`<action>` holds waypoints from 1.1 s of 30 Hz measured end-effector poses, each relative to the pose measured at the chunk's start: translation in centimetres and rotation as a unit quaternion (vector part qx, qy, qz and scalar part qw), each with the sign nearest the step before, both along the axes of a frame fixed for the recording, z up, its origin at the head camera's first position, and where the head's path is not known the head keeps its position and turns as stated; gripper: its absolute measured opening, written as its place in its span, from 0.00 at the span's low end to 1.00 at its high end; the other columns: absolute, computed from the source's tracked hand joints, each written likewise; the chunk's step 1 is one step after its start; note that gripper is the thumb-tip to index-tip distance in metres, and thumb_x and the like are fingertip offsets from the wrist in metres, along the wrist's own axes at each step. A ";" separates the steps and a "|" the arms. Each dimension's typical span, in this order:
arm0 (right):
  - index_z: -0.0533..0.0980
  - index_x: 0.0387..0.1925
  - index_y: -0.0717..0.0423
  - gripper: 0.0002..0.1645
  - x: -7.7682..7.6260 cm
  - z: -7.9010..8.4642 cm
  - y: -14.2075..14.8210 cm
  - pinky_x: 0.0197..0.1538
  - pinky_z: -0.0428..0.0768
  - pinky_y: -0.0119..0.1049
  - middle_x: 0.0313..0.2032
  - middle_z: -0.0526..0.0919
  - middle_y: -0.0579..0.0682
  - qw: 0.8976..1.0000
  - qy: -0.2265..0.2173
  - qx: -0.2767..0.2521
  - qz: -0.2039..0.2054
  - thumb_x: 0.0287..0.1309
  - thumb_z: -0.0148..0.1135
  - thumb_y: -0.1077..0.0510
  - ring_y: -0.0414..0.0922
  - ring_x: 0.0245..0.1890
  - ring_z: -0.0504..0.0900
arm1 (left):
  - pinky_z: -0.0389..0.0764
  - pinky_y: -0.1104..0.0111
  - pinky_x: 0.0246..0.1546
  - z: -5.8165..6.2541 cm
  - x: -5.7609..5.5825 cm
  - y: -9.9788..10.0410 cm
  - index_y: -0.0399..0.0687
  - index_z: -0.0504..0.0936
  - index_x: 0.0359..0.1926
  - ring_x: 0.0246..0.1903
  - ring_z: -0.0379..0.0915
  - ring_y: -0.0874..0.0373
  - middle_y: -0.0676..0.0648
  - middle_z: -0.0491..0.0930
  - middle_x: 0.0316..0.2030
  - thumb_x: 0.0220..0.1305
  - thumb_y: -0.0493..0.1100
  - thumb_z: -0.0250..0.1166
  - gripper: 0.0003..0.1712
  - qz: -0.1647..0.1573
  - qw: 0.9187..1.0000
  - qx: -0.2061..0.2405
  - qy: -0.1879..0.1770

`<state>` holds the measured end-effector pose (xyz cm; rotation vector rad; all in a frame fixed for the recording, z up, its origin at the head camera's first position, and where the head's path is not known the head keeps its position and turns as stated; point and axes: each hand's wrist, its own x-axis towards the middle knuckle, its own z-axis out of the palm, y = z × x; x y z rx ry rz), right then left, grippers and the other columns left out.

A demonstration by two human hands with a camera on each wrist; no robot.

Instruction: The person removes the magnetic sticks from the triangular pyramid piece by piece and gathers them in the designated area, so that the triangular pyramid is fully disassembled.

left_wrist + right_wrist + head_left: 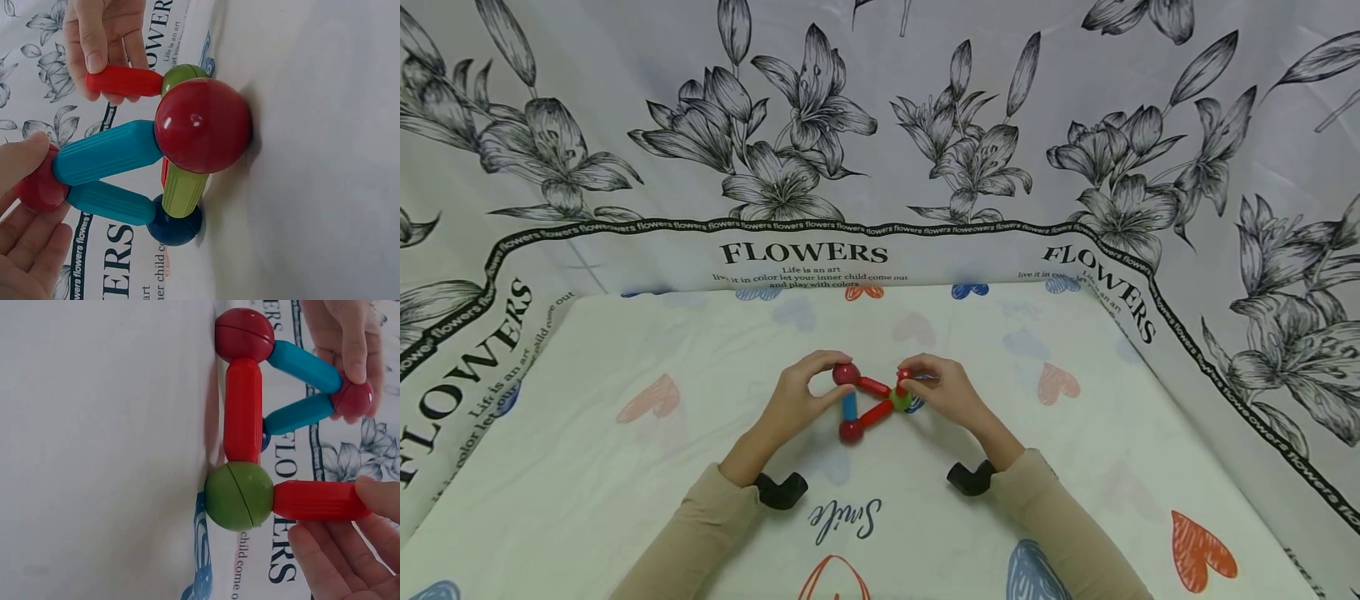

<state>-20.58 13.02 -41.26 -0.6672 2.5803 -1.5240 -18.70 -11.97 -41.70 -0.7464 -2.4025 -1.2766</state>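
A frame of ball-and-rod building pieces stands on the cloth between the hands. My left hand [793, 396] holds the top red ball [42, 181] between thumb and fingers. Two blue rods [107, 152] slope from it, one to a lower red ball [203, 125], the other to a dark blue ball [175, 222]. A yellow-green rod [185, 192] joins the lower red ball. My right hand [953, 393] pinches the free end of a red rod [320, 500], which stands upright on a green ball [239, 496]. Another red rod [243, 409] links the green ball to the lower red ball.
A white cloth [602, 467] printed with hearts and lettering covers the table. Behind and at the sides hangs a flower-printed curtain [917, 192]. Black wrist devices [782, 492] show beside the beige sleeves [700, 525].
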 end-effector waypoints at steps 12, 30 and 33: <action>0.78 0.49 0.69 0.17 0.1 0.0 1.3 0.50 0.85 0.37 0.47 0.84 0.64 1.000 -0.002 0.002 -0.008 0.59 0.63 0.65 0.55 0.45 0.85 | 0.82 0.58 0.53 0.1 0.2 -0.6 0.39 0.80 0.50 0.49 0.80 0.51 0.43 0.84 0.48 0.52 0.37 0.73 0.23 0.012 1.000 -0.008 0.001; 0.79 0.47 0.64 0.15 0.2 0.0 2.4 0.51 0.86 0.44 0.46 0.85 0.62 0.999 -0.019 0.032 -0.029 0.60 0.63 0.61 0.55 0.47 0.84 | 0.82 0.59 0.53 -0.2 0.6 -2.1 0.41 0.80 0.50 0.49 0.81 0.51 0.44 0.85 0.47 0.51 0.37 0.73 0.23 0.030 0.999 -0.017 -0.004; 0.79 0.47 0.64 0.15 0.2 0.0 2.4 0.51 0.86 0.45 0.46 0.85 0.61 0.999 -0.020 0.034 -0.028 0.60 0.63 0.61 0.55 0.46 0.84 | 0.82 0.59 0.53 -0.3 0.7 -2.3 0.41 0.81 0.50 0.50 0.81 0.52 0.44 0.85 0.48 0.51 0.38 0.74 0.23 0.038 0.999 -0.022 -0.012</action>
